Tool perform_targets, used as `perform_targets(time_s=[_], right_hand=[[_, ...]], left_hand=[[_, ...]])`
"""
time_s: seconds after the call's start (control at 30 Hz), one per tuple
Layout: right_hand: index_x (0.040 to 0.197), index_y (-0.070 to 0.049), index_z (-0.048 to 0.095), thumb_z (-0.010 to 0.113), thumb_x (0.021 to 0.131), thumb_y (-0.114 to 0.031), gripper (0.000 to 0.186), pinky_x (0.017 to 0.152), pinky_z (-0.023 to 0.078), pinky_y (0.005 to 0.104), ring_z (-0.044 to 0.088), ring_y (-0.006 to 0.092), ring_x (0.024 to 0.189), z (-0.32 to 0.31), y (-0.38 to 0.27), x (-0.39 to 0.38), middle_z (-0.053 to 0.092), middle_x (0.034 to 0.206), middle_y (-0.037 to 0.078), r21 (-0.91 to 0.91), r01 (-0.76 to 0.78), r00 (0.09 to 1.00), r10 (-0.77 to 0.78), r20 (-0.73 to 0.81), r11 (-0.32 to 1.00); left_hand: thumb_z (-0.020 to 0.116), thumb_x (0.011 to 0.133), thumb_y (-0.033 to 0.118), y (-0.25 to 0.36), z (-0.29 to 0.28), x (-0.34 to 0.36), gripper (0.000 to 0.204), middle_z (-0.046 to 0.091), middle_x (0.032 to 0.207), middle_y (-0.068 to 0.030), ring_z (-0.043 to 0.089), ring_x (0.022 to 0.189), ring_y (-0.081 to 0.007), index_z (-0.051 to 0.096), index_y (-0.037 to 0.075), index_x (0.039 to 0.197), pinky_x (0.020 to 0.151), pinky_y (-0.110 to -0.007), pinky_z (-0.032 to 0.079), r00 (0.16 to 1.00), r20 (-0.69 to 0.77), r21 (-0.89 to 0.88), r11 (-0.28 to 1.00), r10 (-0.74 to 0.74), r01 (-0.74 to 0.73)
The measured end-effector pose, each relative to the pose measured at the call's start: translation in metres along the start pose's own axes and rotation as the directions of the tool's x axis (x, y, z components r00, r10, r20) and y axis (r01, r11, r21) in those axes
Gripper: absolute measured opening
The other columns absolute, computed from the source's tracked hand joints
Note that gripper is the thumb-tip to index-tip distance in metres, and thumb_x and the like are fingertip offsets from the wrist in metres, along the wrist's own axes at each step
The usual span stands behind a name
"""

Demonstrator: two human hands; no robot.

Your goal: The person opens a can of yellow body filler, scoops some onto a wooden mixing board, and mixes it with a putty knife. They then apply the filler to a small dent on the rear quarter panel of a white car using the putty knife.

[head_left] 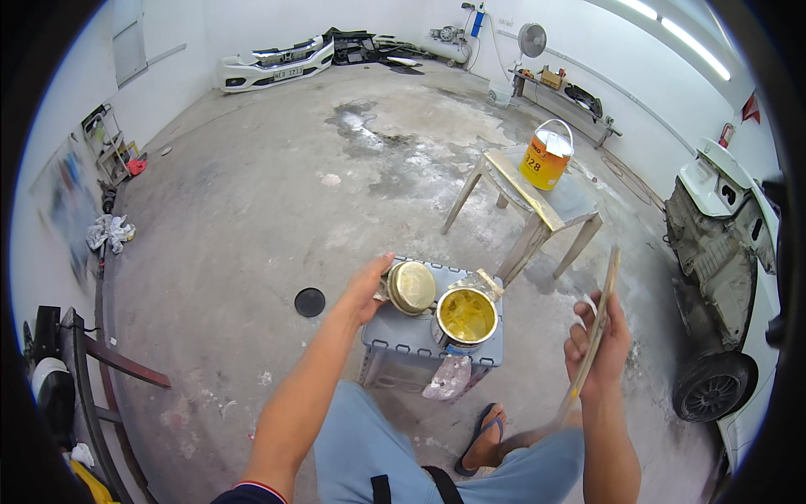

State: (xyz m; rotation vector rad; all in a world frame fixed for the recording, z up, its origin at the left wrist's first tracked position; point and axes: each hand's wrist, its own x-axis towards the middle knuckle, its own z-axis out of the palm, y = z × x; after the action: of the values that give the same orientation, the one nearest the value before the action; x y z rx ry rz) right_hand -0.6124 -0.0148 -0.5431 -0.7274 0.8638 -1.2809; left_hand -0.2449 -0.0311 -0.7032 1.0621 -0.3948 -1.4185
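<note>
My left hand (368,288) grips the side of a small round tin (412,287) with a pale, yellowish-stained top. The tin is over a grey-blue plastic crate (389,330); I cannot tell whether it rests on it. Beside it, an open can (467,317) shows yellow, streaky material inside. My right hand (599,343), raised to the right of the crate, is closed around a long, flat wooden stick (601,315) tilted upward. Its lower end carries a yellow smear. Behind the open can lies a stained, flat piece (487,284), and a crumpled plastic bag (449,377) hangs at the crate's front.
A worn wooden stool (550,212) ahead to the right bears a yellow-orange pail (546,160) with a raised handle. On the concrete floor lies a black round lid (310,302). A car body with its wheel (715,386) stands at right; a white bumper (277,69) lies far off.
</note>
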Motion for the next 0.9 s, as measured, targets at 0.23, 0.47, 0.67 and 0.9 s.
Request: perform_targets(time_s=[0.23, 0.47, 0.67, 0.9], right_hand=[[0.124, -0.009, 0.065, 0.052, 0.107, -0.046, 0.042, 0.066, 0.060, 0.0329, 0.070, 0.0158, 0.075, 0.038, 0.007, 0.082, 0.072, 0.101, 0.005, -0.048, -0.123, 0.972, 0.130, 0.193, 0.991], [0.137, -0.001, 0.056, 0.047, 0.109, -0.041, 0.050, 0.094, 0.060, 0.0454, 0.072, 0.0278, 0.106, -0.001, 0.041, 0.138, 0.069, 0.122, 0.015, -0.092, -0.140, 0.988, 0.146, 0.058, 0.986], [0.138, 0.000, 0.055, 0.049, 0.107, -0.042, 0.052, 0.092, 0.060, 0.0464, 0.072, 0.0277, 0.105, -0.019, 0.021, 0.154, 0.069, 0.121, 0.015, -0.064, -0.077, 0.993, 0.083, 0.088, 0.995], [0.137, -0.003, 0.054, 0.048, 0.107, -0.035, 0.045, 0.091, 0.060, 0.0447, 0.071, 0.0267, 0.102, -0.038, 0.028, 0.158, 0.068, 0.118, 0.014, -0.107, -0.171, 0.984, 0.175, 0.022, 0.979]], left_hand=[[0.069, 0.102, 0.029, -0.014, -0.024, -0.011, 0.056, 0.060, 0.134, -0.0067, 0.057, 0.119, -0.0177, 0.051, 0.003, 0.149, 0.104, -0.031, 0.044, 0.961, -0.207, 0.136, 0.979, 0.181, -0.155], [0.075, 0.098, 0.024, -0.033, -0.035, -0.005, 0.069, 0.062, 0.129, -0.0096, 0.060, 0.120, -0.0166, 0.042, -0.004, 0.152, 0.103, -0.031, 0.048, 0.947, -0.191, 0.197, 0.955, 0.257, -0.220], [0.070, 0.099, 0.010, -0.051, -0.039, -0.003, 0.061, 0.065, 0.126, -0.0121, 0.063, 0.116, -0.0199, 0.041, -0.003, 0.151, 0.100, -0.033, 0.051, 0.888, -0.247, 0.270, 0.908, 0.387, -0.321], [0.061, 0.100, 0.012, -0.047, -0.041, -0.044, 0.044, 0.068, 0.123, -0.0071, 0.064, 0.108, -0.0125, 0.052, 0.008, 0.144, 0.095, -0.030, 0.049, 0.821, -0.394, 0.046, 0.901, 0.413, -0.431]])
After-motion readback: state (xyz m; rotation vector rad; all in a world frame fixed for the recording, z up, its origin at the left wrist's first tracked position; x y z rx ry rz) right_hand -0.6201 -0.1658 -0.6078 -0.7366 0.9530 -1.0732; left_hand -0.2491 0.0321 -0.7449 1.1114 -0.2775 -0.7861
